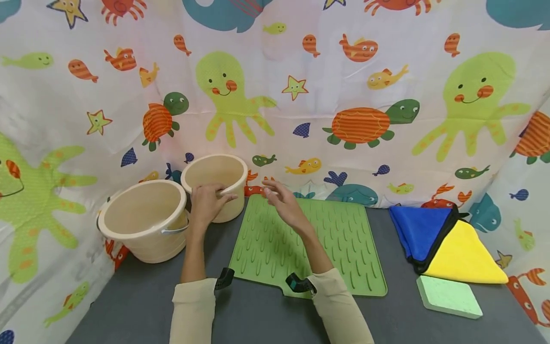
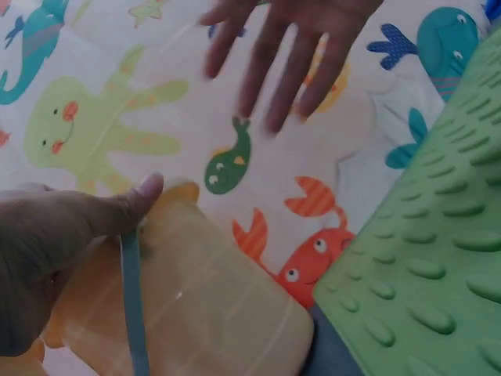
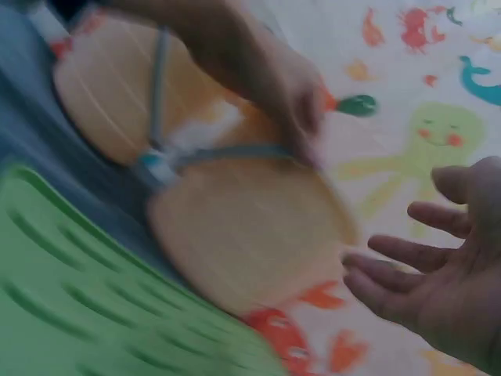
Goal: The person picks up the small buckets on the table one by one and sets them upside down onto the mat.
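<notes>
My left hand (image 1: 207, 204) grips the far beige bucket (image 1: 231, 210) at its near rim, with the thumb hooked over the grey handle (image 2: 135, 301). That bucket stands upright on the dark table, against the patterned curtain. Beside it on the left is a second beige bucket (image 1: 156, 243), its handle hanging down on the right side; neither bucket's bottom can be seen. My right hand (image 1: 284, 203) hovers above the far left part of the green mat (image 1: 343, 239), right of the far bucket. Its fingers are spread and hold nothing, as the right wrist view shows.
A blue cloth (image 1: 418, 229) and a yellow cloth (image 1: 466, 255) with black edging lie at the right. In front of them is a pale green sponge-like block (image 1: 449, 297). A sea-animal curtain (image 1: 275, 95) hangs behind and along both sides of the grey table (image 1: 253, 315).
</notes>
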Action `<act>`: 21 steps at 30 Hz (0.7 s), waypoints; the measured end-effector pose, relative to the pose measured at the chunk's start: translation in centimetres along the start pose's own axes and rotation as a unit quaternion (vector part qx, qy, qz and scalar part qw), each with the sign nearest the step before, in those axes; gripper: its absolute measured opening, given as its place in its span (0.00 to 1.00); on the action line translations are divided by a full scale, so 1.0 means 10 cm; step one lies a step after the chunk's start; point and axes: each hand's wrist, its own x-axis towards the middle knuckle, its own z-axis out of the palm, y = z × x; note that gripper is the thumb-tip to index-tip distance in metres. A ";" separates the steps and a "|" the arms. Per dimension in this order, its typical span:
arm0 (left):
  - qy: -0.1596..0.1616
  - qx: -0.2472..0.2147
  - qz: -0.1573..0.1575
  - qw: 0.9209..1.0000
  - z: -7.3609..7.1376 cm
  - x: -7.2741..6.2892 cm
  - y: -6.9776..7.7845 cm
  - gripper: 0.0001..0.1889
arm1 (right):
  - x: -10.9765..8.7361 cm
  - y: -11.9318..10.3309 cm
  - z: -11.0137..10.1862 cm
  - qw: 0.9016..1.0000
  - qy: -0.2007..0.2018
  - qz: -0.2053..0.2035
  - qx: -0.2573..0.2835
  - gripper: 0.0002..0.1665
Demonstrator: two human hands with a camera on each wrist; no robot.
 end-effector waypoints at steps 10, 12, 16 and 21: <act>-0.051 -0.069 -0.003 0.996 -0.10 -0.04 0.08 0.19 | 0.02 0.12 0.70 0.966 -0.067 0.115 0.220 0.32; -0.049 -0.065 -0.016 0.997 -0.18 -0.06 0.01 0.19 | 0.03 0.12 0.74 0.961 -0.061 0.114 0.243 0.32; -0.069 -0.019 0.014 0.997 -0.31 -0.10 -0.11 0.16 | 0.06 0.06 0.77 0.947 -0.056 0.112 0.295 0.35; -0.120 -0.047 0.082 0.988 -0.34 -0.11 -0.09 0.14 | 0.06 -0.03 0.78 0.937 -0.022 0.134 0.321 0.35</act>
